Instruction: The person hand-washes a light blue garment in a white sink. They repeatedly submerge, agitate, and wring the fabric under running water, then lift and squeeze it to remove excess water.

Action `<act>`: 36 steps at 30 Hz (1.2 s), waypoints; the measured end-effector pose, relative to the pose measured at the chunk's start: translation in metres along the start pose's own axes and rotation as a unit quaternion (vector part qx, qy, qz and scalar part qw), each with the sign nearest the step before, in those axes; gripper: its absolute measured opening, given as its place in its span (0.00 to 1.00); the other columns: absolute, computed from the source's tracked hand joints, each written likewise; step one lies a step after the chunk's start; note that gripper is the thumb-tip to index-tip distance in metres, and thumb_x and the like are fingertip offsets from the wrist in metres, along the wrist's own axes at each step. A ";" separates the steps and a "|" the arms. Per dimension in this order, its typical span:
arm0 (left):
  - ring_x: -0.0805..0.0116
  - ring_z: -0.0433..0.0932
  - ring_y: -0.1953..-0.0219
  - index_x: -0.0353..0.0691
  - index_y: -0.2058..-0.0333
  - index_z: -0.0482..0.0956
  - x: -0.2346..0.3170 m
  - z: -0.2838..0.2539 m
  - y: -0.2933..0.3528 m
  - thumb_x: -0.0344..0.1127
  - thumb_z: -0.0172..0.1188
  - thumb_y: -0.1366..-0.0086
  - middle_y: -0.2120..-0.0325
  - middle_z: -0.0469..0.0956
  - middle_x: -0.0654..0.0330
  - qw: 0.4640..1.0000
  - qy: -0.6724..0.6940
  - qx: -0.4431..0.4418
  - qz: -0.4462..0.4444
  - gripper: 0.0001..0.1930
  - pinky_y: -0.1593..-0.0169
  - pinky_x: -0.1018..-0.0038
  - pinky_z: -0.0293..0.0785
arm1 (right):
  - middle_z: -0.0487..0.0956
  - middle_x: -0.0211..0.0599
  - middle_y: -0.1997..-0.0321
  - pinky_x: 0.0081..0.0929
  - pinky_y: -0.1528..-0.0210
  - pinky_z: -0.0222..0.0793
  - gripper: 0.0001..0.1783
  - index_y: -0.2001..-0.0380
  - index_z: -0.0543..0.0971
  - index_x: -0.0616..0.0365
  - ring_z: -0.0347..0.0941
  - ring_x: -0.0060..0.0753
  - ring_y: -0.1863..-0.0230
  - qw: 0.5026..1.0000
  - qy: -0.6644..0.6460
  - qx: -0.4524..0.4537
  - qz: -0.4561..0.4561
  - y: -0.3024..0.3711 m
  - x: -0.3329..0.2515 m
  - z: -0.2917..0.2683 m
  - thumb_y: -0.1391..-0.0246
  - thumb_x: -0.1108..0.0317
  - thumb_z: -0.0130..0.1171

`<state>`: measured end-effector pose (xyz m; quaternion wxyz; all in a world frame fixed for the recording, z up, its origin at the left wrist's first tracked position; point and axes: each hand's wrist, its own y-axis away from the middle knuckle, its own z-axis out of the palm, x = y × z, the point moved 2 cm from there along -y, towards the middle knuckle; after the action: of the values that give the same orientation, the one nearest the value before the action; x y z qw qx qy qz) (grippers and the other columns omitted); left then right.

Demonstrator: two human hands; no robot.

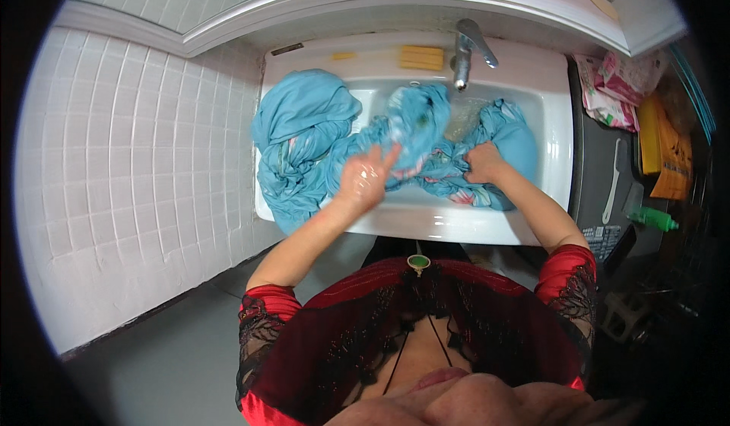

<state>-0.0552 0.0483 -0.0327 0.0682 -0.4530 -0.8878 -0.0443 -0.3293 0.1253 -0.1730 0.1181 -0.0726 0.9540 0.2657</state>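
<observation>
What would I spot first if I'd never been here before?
Probably the big blue cloth bunched across the white sink, with the right hand on it. Next, maybe the shiny faucet behind, or the yellow block on the sink's back rim.

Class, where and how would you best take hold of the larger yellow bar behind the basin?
Probably across its middle, thumb and fingers on the two long edges, coming from above and the left: the yellow bar lies flat, longer from left to right, and the tap stands near its right end.
</observation>
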 end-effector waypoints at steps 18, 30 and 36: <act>0.51 0.77 0.74 0.37 0.39 0.60 0.049 0.029 0.058 0.28 0.65 0.61 0.69 0.72 0.47 0.975 0.190 -0.111 0.030 0.45 0.71 0.61 0.74 | 0.80 0.52 0.57 0.39 0.50 0.71 0.34 0.54 0.75 0.67 0.77 0.49 0.55 0.867 -0.448 0.172 0.138 -0.167 -0.014 0.017 0.61 0.53 0.66; 0.42 0.78 0.68 0.38 0.38 0.57 0.022 0.008 0.060 0.28 0.63 0.59 0.63 0.75 0.44 0.945 0.242 -0.213 -0.054 0.45 0.63 0.56 0.76 | 0.77 0.58 0.56 0.35 0.47 0.66 0.42 0.52 0.70 0.75 0.73 0.52 0.53 0.825 -0.194 0.353 0.397 -0.091 -0.018 -0.030 0.56 0.44 0.65; 0.44 0.78 0.58 0.38 0.40 0.62 -0.022 -0.013 0.036 0.37 0.68 0.54 0.57 0.77 0.42 0.887 0.443 0.021 -0.131 0.41 0.55 0.59 0.74 | 0.80 0.48 0.71 0.33 0.60 0.69 0.27 0.70 0.78 0.69 0.76 0.40 0.66 0.781 -0.430 0.354 0.281 -0.036 -0.036 -0.056 0.50 0.49 0.61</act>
<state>-0.0121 0.0498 -0.0231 0.4575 -0.2639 -0.8173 -0.2304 -0.2980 0.0677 -0.1349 0.4535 0.3674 0.8093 -0.0659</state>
